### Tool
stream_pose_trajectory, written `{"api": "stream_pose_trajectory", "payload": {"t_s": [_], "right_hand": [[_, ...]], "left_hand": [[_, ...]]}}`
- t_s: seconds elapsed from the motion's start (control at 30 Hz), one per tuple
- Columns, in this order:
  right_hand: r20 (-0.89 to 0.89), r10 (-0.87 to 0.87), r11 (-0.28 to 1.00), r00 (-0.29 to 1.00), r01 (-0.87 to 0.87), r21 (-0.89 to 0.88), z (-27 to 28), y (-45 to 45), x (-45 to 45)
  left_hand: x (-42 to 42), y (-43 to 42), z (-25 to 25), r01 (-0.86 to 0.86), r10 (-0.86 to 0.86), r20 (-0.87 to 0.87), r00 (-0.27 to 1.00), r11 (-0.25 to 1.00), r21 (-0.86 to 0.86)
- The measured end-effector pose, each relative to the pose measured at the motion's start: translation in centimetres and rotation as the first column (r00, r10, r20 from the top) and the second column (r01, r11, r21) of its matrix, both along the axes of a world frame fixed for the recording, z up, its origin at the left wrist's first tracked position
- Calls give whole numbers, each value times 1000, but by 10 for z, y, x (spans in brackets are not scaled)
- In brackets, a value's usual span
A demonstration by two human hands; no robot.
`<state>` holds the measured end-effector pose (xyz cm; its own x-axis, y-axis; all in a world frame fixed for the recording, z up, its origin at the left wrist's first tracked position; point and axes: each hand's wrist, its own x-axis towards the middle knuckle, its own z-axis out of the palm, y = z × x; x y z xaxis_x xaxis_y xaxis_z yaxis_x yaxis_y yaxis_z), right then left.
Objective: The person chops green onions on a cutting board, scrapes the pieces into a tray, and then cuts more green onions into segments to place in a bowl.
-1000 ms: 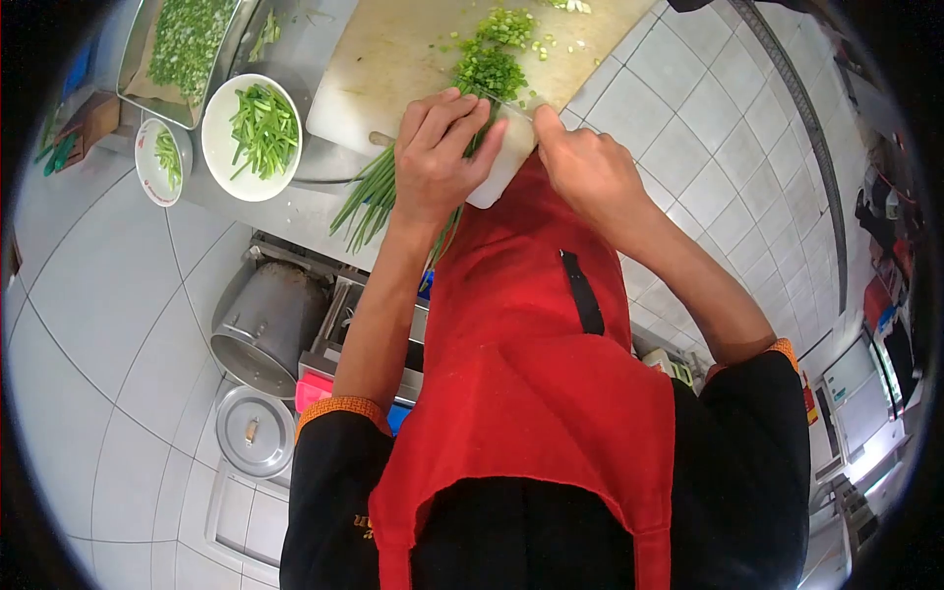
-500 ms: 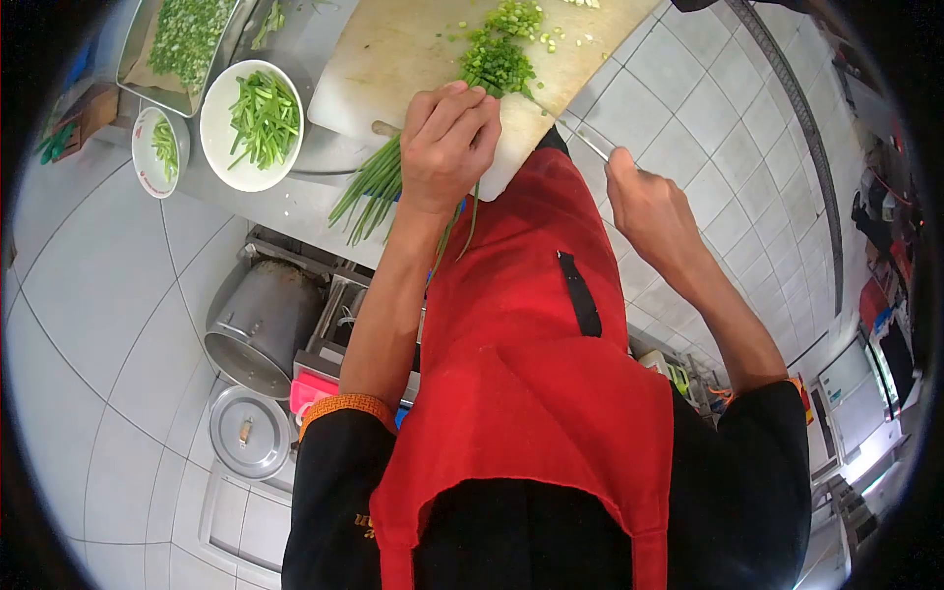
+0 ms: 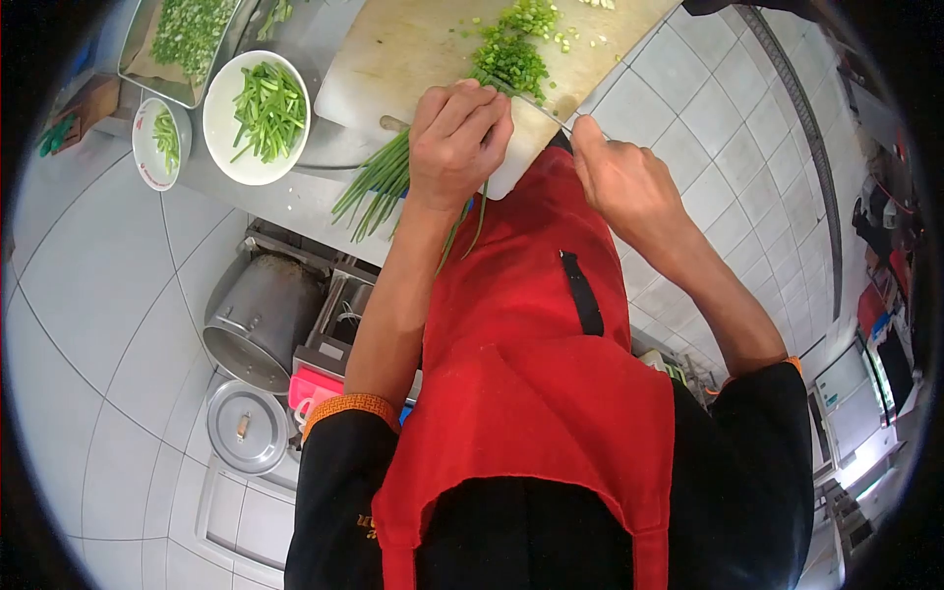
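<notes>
My left hand (image 3: 456,146) is closed on a bunch of long green onions (image 3: 379,185), pressing it on the white cutting board (image 3: 393,59). The stalks hang past the board's near edge. Beyond my fingers lies a heap of chopped green onion (image 3: 511,61). My right hand (image 3: 629,182) is wrapped round the handle of a knife (image 3: 536,106); the handle is mostly hidden by my fingers. The thin blade points left, its tip side at the chopped heap beside my left fingertips.
Left of the board stand a white bowl of cut green pieces (image 3: 218,126), a smaller bowl (image 3: 147,157) and a metal tray of chopped greens (image 3: 133,44). Below are a large pot (image 3: 261,315), a round lid (image 3: 246,427) and a pink container (image 3: 313,385).
My right hand first swung away right with the knife, then came back left to the onions. My left hand stays on the bunch and has shifted slightly right in view.
</notes>
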<state>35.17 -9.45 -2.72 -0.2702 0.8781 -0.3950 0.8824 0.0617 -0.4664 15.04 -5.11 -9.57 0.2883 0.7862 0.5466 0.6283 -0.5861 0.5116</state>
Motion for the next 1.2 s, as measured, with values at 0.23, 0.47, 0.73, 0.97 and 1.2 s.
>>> {"api": "stream_pose_trajectory", "payload": {"t_s": [0.23, 0.47, 0.73, 0.97, 1.2], "right_hand": [[-2, 11, 999, 1000, -11, -31, -7, 3, -5], [-47, -27, 993, 999, 33, 116, -28, -14, -5], [26, -68, 997, 997, 70, -45, -9, -48, 26], [-17, -32, 999, 999, 32, -8, -7, -17, 1], [24, -50, 999, 998, 51, -15, -17, -2, -21]], "left_hand": [[-1, 1, 2, 12, -11, 26, 1000, 1000, -27], [0, 2, 2, 9, -9, 6, 1000, 999, -34], [-1, 0, 5, -13, 13, -29, 1000, 1000, -19], [-2, 0, 3, 13, -13, 4, 1000, 1000, -18], [-3, 0, 0, 15, -15, 14, 1000, 1000, -18]]}}
